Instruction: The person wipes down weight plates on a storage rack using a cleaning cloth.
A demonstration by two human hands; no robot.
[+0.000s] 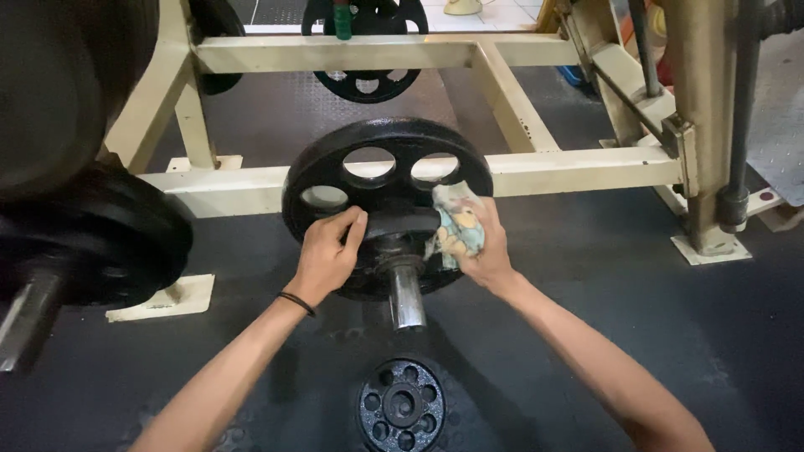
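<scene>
You were in the middle of wiping down the large black weight plate (387, 209), which sat upright on the chrome peg (407, 297) of the cream-painted steel rack (586, 167), its round cut-outs facing you. Your right hand (479, 247) had its grip closed around a bunched, pale patterned cloth (456, 222), pressing it against the plate's face just to the right of the hub. Your left hand (328, 255), with a thin dark band at the wrist, lay on the plate to the left of the hub, fingers curled over the raised centre piece and touching it, steadying rather than lifting; that grip was closed loosely on the hub's edge. A smaller black plate (402, 408) lay flat on the dark rubber floor (636, 285) below the peg, well apart from both hands, and more plates hung on the left (100, 234) and behind the frame (366, 84). As a judgement, the step in hand looked like cleaning around the hub and spokes, with the right side under the cloth. The next move would seem to call for keeping the left hand braced so the plate did not turn on the peg, and for working the cloth round the rim and into the openings with firm, even pressure.
</scene>
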